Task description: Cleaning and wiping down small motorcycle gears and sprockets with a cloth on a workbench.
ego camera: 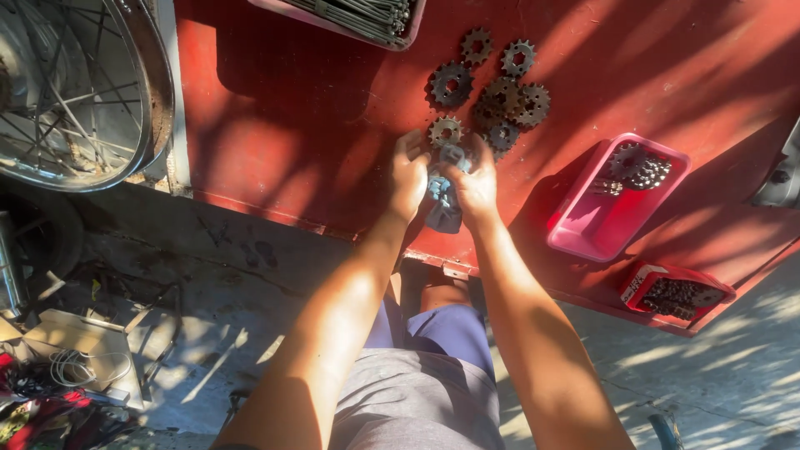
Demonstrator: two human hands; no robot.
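red table (275, 125) | loose sprockets (500, 96) | pink tray (596, 225) | red box (675, 293)

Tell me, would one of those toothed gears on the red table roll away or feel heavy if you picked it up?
The sprockets look like dark metal, so each is probably heavy for its size and stiff. They lie flat on the red table, so they should stay put; set on edge, one might roll. The teeth likely give grip, though they may be greasy.

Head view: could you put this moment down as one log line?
left hand: on blue-grey cloth | right hand: same cloth | sprockets: spread on red table | pink tray: right
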